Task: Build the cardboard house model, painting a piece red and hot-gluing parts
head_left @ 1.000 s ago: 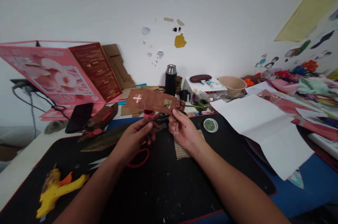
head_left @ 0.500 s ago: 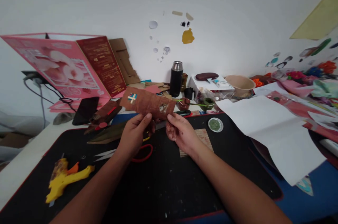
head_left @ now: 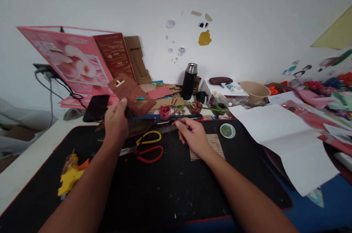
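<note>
My left hand (head_left: 117, 121) grips a brown painted cardboard piece (head_left: 133, 93) by its lower left edge, raised above the mat. The piece has a small window opening with pale bars near its upper left end and a larger cut-out at its right end. Apart from it, my right hand (head_left: 194, 136) hovers over the mat with thumb and fingers pinched together; what sits between the fingertips is too small to make out. Scissors (head_left: 150, 154) with one red and one yellow handle lie between my forearms. Below my right hand rests a square of corrugated cardboard (head_left: 217, 145).
A yellow glue gun (head_left: 70, 178) lies on the black mat (head_left: 165, 196) at left. Behind stand paint jars (head_left: 165, 112), a black thermos (head_left: 189, 82) and a pink box (head_left: 74, 60). A dish of green powder (head_left: 227, 130) and white paper (head_left: 277, 137) are at right.
My right hand has let go of the brown cardboard and moved slightly right. My left hand has carried the piece left and tilted it, its right end lower. The view has shifted left.
</note>
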`<action>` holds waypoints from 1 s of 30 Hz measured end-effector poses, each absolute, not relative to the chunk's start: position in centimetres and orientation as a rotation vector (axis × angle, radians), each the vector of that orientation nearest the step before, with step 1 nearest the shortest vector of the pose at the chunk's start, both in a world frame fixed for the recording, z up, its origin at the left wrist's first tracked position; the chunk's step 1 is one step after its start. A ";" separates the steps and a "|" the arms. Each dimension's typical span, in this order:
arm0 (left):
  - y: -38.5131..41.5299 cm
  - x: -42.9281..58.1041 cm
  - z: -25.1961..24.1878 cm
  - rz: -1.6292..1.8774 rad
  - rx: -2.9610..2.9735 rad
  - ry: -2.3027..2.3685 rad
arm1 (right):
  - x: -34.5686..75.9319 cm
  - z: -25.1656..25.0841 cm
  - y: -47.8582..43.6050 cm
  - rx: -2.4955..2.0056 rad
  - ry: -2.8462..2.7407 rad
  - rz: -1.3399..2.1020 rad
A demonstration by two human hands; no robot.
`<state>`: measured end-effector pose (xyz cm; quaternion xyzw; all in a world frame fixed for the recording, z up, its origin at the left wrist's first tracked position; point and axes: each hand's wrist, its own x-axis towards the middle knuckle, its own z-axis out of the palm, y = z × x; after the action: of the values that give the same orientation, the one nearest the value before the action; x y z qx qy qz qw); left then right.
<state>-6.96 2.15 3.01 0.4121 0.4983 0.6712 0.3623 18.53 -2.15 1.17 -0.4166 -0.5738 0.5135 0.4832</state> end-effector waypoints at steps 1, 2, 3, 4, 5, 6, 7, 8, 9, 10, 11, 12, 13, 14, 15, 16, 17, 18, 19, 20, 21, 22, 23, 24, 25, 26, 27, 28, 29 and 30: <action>2.5 -7.4 2.8 1.795 1.029 1.259 | 18.6 0.9 -1.9 -1.040 -1.388 1.219; 2.8 -7.7 2.6 1.837 0.996 1.228 | 18.6 0.5 -1.6 -1.066 -1.381 1.187; 3.0 -7.8 2.5 1.887 0.961 1.195 | 18.6 0.1 -1.3 -1.094 -1.384 1.163; 3.2 -7.9 2.4 1.894 0.946 1.169 | 18.6 -0.3 -1.0 -1.120 -1.405 1.142; 3.3 -7.9 2.4 1.899 0.937 1.153 | 18.6 -0.6 -0.8 -1.140 -1.464 1.107; 3.3 -7.8 2.4 1.904 0.935 1.144 | 18.5 -0.9 -0.6 -1.163 -1.548 1.048; 3.3 -7.8 2.4 1.902 0.939 1.139 | 18.3 -1.0 -0.5 -1.188 -1.646 0.976; 3.3 -7.8 2.4 1.905 0.942 1.140 | 18.0 -1.0 -0.3 -1.215 -1.755 0.893; 3.2 -7.8 2.4 1.914 0.943 1.142 | 17.7 -0.8 -0.2 -1.248 -1.864 0.814; 3.2 -7.8 2.5 1.927 0.947 1.145 | 17.3 -0.6 -0.1 -1.287 -1.965 0.746; 3.2 -7.8 2.5 1.940 0.957 1.147 | 16.9 -0.3 0.0 -1.329 -2.055 0.691; 3.1 -7.8 2.4 1.949 0.975 1.148 | 16.3 0.0 0.1 -1.374 -2.129 0.661; 3.1 -7.9 2.4 1.956 0.994 1.146 | 15.8 0.4 0.2 -1.414 -2.176 0.633; 3.0 -7.9 2.4 1.955 1.013 1.141 | 15.2 0.6 0.4 -1.440 -2.212 0.598; 3.0 -7.9 2.4 1.949 1.031 1.134 | 14.5 0.8 0.5 -1.451 -2.243 0.565; 2.9 -7.9 2.4 1.945 1.041 1.129 | 13.8 1.0 0.7 -1.461 -2.268 0.532; 2.9 -7.9 2.3 1.944 1.044 1.124 | 13.1 1.1 0.8 -1.467 -2.292 0.503; 2.8 -7.9 2.3 1.943 1.045 1.120 | 12.4 1.1 1.0 -1.476 -2.318 0.478; 2.8 -7.9 2.3 1.938 1.047 1.117 | 11.7 1.1 1.1 -1.486 -2.343 0.459; 2.7 -7.9 2.3 1.933 1.048 1.115 | 11.0 1.2 1.1 -1.479 -2.370 0.442; 2.7 -7.9 2.3 1.932 1.046 1.115 | 10.4 1.3 1.1 -1.456 -2.399 0.430; 2.7 -7.9 2.3 1.930 1.043 1.117 | 9.8 1.4 1.1 -1.430 -2.427 0.422; 2.7 -7.9 2.3 1.928 1.038 1.120 | 9.4 1.5 1.1 -1.431 -2.449 0.408; 2.7 -7.9 2.3 1.926 1.031 1.120 | 9.0 1.6 1.1 -1.445 -2.473 0.394; 2.6 -7.8 2.3 1.925 1.023 1.116 | 8.9 1.8 1.1 -1.472 -2.491 0.373; 2.6 -7.8 2.3 1.924 1.017 1.107 | 8.9 2.0 1.2 -1.508 -2.507 0.349; 2.6 -7.7 2.3 1.919 1.019 1.097 | 9.1 2.1 1.3 -1.548 -2.520 0.323; 2.5 -7.7 2.3 1.912 1.026 1.091 | 9.4 2.3 1.4 -1.586 -2.531 0.297; 2.4 -7.6 2.4 1.907 1.035 1.088 | 9.8 2.4 1.6 -1.623 -2.541 0.275; 2.3 -7.5 2.5 1.899 1.047 1.089 | 10.1 2.6 1.7 -1.656 -2.544 0.250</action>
<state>-7.52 2.29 2.49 0.4041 0.4203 0.7332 0.3499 10.15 1.75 2.58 -0.5430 -0.8344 0.0819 0.0479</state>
